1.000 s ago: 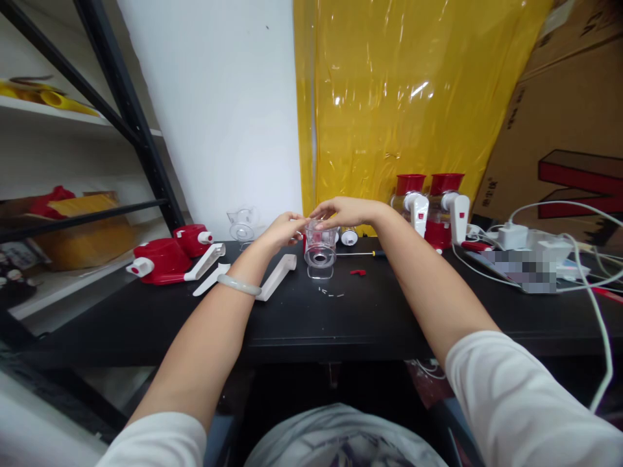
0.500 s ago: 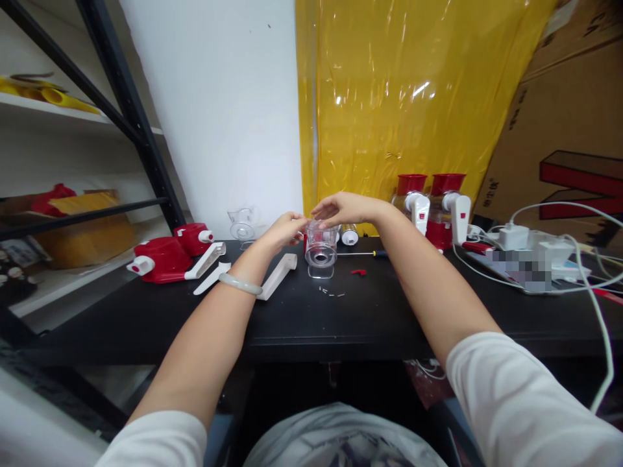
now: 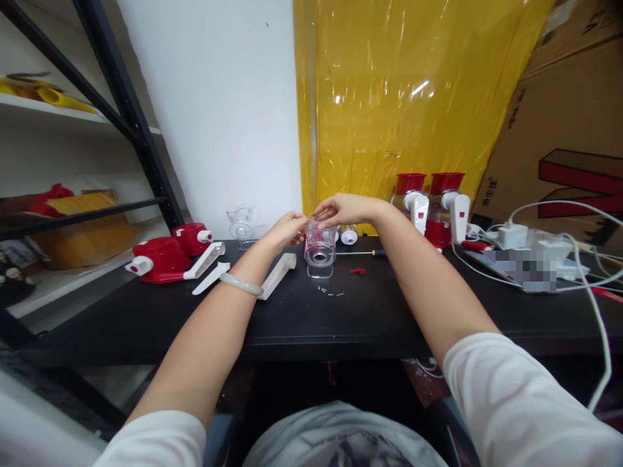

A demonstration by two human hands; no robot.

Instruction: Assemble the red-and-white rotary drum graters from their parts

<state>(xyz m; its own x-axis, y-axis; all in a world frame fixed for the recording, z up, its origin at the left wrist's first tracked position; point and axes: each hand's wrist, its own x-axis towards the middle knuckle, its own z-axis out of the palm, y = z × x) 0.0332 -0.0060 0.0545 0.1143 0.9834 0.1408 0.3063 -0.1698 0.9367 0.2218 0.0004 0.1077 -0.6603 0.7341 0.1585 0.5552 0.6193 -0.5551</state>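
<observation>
A clear plastic grinder body [image 3: 321, 249] stands on the black table, with a round opening facing me and something red behind it. My left hand [image 3: 292, 228] closes on its upper left edge. Over the top curl the fingers of my right hand [image 3: 337, 210], touching the rim; what lies under the fingertips is hidden. In front of the body are several small screws [image 3: 323, 290] and a little red plastic part [image 3: 358, 272]. A screwdriver [image 3: 357, 253] lies behind, its dark handle to the right. Beside my left forearm rests a white crank handle [image 3: 280, 275].
Red grinder bases [image 3: 163, 259] and more white handles [image 3: 208, 259] lie at the left, with another clear body [image 3: 242, 224] behind. Two assembled grinders [image 3: 446, 211] stand at the right. White chargers and cables [image 3: 516, 235] lie beyond, over a tablet [image 3: 511, 266].
Both hands stay at the clear grinder body with almost the same grip. The whole view has shifted very slightly; nothing on the table has visibly moved.
</observation>
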